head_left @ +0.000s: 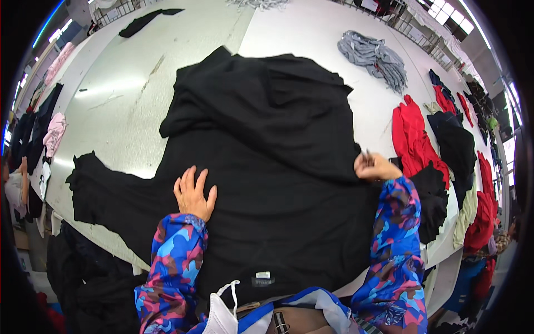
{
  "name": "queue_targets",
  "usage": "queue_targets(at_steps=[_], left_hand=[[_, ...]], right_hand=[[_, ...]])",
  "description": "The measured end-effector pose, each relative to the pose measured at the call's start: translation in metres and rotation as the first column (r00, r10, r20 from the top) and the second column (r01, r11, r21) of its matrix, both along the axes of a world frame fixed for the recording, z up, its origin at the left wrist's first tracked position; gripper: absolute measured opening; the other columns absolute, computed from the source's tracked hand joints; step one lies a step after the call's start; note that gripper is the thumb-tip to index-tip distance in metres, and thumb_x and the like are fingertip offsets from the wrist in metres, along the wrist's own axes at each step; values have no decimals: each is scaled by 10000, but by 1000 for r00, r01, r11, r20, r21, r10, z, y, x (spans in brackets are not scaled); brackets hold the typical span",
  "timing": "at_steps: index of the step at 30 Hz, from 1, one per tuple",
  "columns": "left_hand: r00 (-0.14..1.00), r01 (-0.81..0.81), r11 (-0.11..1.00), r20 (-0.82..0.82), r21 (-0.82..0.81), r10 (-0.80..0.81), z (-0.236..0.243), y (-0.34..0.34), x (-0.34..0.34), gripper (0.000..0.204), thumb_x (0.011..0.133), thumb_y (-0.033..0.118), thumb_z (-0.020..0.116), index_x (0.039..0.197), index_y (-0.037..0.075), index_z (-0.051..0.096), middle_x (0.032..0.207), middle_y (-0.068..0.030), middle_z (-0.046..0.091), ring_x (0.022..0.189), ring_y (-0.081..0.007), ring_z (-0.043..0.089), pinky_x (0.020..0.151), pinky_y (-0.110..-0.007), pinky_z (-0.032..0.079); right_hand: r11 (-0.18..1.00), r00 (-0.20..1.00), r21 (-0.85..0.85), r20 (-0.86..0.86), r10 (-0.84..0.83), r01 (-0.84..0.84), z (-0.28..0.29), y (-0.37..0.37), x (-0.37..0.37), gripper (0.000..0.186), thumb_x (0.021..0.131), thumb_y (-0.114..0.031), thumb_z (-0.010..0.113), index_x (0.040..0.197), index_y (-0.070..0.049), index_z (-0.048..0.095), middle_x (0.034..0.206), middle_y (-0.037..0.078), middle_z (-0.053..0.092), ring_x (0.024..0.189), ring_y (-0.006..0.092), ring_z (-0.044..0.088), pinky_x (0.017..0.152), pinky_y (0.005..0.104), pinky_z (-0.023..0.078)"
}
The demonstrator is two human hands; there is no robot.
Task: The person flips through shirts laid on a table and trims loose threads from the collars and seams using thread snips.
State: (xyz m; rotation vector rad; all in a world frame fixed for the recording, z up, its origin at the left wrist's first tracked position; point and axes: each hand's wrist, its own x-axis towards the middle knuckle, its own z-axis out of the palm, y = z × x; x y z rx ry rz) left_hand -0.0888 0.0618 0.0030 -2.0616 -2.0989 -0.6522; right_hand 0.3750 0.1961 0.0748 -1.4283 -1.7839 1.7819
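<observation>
A large black knitted garment (261, 217) lies spread on the white table in front of me, its upper part folded and rumpled, one sleeve stretched to the left. My left hand (195, 192) rests on the fabric left of middle, fingers apart. At the garment's right edge, my right hand (374, 167) has its fingers curled round a small, dark, pointed thing too small to name. A white label (262, 274) shows near the hem at the bottom. A white mask (221, 312) hangs at my front.
The white table (105, 111) holds a grey garment (371, 58) and a black piece (142, 22) farther back, red garments (411, 133) and dark ones at right, pink and dark ones (54, 133) at left. People (15, 189) are at both far sides. Black cloth (89, 284) is piled below left.
</observation>
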Motion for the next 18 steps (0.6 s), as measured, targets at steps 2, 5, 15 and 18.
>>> queue_targets(at_steps=[2,5,15,18], left_hand=[[1000,-17,1000,-15,-12,17,-1,-1,-3,458,760,259,585,1184,110,498,1263,-131,419,1206,-276,360,1005,-443,229],[999,-35,999,-20,-9,35,-6,-1,-6,454,758,260,588,1180,114,503,1264,-125,418,1207,-272,360,1003,-442,232],[998,0,999,57,38,-2,-7,-9,-5,450,737,280,610,1148,118,522,1240,-117,431,1186,-267,372,995,-432,243],[993,40,997,112,68,-48,-13,-7,-7,467,730,321,622,1141,121,527,1243,-112,430,1189,-266,372,994,-424,243]], right_hand=[[981,985,96,-10,-171,171,20,16,-29,193,740,-147,657,886,-41,586,667,-26,537,436,26,383,387,187,274],[880,959,386,-45,-281,276,19,60,-72,243,743,-191,661,902,-23,587,684,-4,557,448,56,422,401,215,328],[946,962,245,-219,-162,215,33,70,-157,154,748,-183,672,793,-55,599,612,-28,509,480,49,450,433,199,331],[642,693,425,-44,719,-638,134,-53,-156,101,768,-103,672,737,-49,594,679,2,554,639,102,543,570,248,425]])
